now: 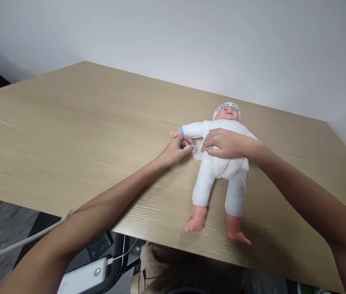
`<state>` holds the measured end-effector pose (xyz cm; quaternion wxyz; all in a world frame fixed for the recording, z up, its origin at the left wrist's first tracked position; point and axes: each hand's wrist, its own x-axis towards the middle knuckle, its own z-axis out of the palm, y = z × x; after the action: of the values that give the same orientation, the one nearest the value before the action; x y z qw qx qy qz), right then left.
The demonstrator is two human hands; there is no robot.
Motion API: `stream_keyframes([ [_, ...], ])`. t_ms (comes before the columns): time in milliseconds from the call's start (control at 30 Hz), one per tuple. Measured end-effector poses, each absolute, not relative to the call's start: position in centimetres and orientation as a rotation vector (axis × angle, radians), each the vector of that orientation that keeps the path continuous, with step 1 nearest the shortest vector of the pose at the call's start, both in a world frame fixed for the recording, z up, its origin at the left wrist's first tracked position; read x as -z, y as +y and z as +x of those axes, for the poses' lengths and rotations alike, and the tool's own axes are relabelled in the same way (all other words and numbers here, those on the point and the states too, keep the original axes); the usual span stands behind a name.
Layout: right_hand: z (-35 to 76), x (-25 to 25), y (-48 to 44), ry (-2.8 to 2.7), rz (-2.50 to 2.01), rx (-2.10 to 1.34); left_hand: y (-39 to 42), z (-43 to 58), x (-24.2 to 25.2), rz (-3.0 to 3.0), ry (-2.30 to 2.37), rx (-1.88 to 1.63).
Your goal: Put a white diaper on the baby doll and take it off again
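Near the desk's [99,130] front edge, a person's left hand [182,148] is pinching the side flap [197,152] of a white diaper [230,167], while a baby doll [224,125] wearing it is lying face up, feet pointing toward that edge and head toward the back one. The right hand [222,143] is curling over the doll's waist, probably steadying it against the left hand's pull; from where I am standing, I cannot tell whether those fingertips are gripping anything. The feet-first placement is likely giving both hands easy reach. The right forearm [298,188] is hiding the doll's far hand. Below the front edge, a white power bank [85,275] is resting, and a pale cable [28,241] is running up beside the left forearm [114,204].
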<state>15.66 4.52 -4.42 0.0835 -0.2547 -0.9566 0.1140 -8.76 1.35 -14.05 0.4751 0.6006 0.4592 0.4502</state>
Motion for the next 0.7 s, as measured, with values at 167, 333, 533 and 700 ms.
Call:
stream_keyframes([
  [167,15.0,5.3,6.0,-2.980,-0.703,-0.330,1.9,-7.8,13.1,1.376,0.871,-1.218],
  [333,15.6,5.5,5.5,-2.854,-0.727,-0.240,1.6,-5.4,11.1,1.380,0.838,-1.223],
  [533,18.1,5.1,2.5,-2.117,-1.021,-0.273,1.4,-2.8,9.1,1.404,0.951,-1.222],
  [700,18.7,5.7,1.8,-2.042,-1.093,-0.649,1.1,-0.3,9.4,1.412,0.847,-1.242],
])
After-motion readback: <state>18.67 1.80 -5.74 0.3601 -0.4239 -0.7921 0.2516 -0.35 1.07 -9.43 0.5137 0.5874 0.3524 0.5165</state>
